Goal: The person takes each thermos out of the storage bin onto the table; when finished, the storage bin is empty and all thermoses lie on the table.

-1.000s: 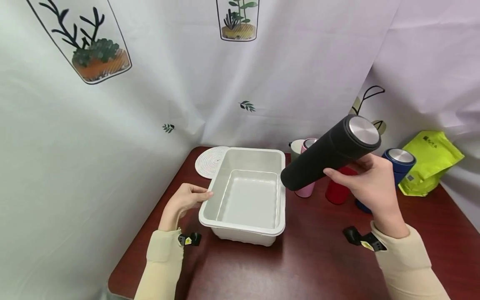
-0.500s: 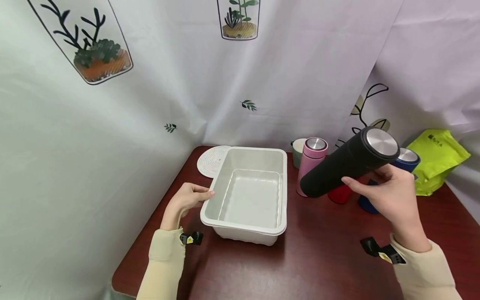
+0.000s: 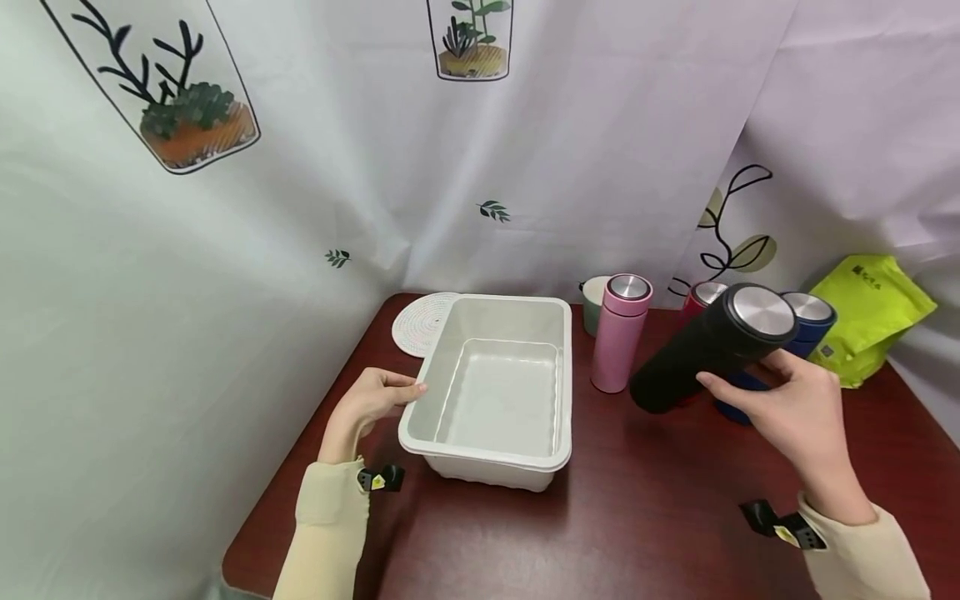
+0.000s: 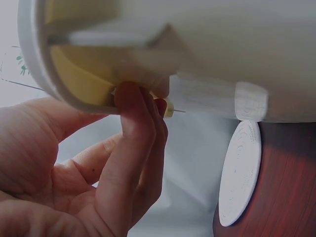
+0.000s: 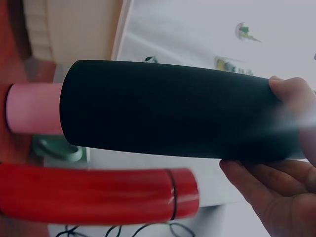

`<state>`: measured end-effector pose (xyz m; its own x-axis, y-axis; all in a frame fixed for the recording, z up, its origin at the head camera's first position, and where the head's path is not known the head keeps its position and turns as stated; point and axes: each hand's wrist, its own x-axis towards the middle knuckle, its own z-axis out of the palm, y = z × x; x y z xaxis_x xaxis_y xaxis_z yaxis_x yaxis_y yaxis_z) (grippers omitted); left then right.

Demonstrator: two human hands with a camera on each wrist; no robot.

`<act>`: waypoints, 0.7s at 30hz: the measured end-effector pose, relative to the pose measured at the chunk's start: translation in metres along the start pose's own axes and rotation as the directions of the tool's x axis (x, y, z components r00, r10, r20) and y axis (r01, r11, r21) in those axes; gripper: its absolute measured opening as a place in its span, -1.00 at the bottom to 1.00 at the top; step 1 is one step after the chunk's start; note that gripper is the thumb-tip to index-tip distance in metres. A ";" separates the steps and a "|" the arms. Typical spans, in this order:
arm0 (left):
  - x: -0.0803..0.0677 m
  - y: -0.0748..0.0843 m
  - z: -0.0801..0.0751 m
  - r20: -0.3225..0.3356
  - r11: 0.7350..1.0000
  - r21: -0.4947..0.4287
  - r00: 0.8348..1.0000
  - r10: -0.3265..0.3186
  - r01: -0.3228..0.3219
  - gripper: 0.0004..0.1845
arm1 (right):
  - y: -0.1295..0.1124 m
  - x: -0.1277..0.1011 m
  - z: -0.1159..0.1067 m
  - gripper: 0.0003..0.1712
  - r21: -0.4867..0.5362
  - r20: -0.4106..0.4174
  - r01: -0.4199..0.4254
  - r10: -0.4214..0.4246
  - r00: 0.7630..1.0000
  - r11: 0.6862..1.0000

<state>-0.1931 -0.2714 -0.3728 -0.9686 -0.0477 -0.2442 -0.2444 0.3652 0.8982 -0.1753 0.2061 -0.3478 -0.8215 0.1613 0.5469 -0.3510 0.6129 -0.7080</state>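
My left hand (image 3: 371, 404) pinches the left rim of an off-white plastic basin (image 3: 487, 457), with the thumb over the edge. In the left wrist view its fingers (image 4: 136, 123) curl under that rim. A black thermos flask (image 3: 693, 354) with a silver-topped lid is gripped near its lid end by my right hand (image 3: 795, 408). It hangs tilted above the table, its base pointing down and left toward a pink thermos flask (image 3: 618, 346). Behind it a red thermos flask (image 5: 98, 193) stands mostly hidden in the head view. A blue thermos flask (image 3: 810, 317) is partly covered by my right hand.
A pale green cup (image 3: 592, 308) stands behind the pink flask. At the far right a lime-green pouch (image 3: 870, 317) leans by the curtain. A round white woven mat (image 3: 420, 325) lies partly under the basin's back left. The dark red table (image 3: 600, 533) ends at a curtain (image 3: 600, 167).
My right hand has carried the black flask right and lower, away from the basin's right edge. The pink flask and the red flask's lid now show. My left hand stays at the rim.
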 end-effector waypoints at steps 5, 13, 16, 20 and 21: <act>-0.001 0.001 0.001 0.008 1.000 -0.001 1.000 -0.002 0.002 -0.53 | 0.015 -0.004 -0.004 -0.49 -0.071 -0.025 -0.027 0.026 0.999 0.997; 0.002 0.001 0.002 0.016 1.000 0.009 1.000 -0.012 0.012 -0.52 | 0.042 -0.009 -0.012 -0.51 -0.150 -0.075 -0.049 0.038 0.996 0.988; 0.002 0.001 0.002 0.007 1.000 0.018 1.000 -0.015 0.015 -0.53 | 0.050 -0.011 -0.015 -0.54 -0.179 -0.095 -0.062 0.045 0.994 0.982; 0.001 0.000 0.002 0.014 1.000 0.026 1.000 -0.007 0.007 -0.51 | 0.059 -0.012 -0.018 -0.58 -0.201 -0.110 -0.084 0.063 0.992 0.976; 0.000 0.000 0.001 0.013 1.000 0.025 1.000 -0.008 0.008 -0.51 | 0.060 -0.013 -0.018 -0.59 -0.204 -0.110 -0.087 0.065 0.992 0.975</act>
<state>-0.1933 -0.2703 -0.3734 -0.9659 -0.0387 -0.2562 -0.2508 0.3878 0.8870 -0.1781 0.2547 -0.3895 -0.7884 0.2851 0.5451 -0.1794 0.7411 -0.6470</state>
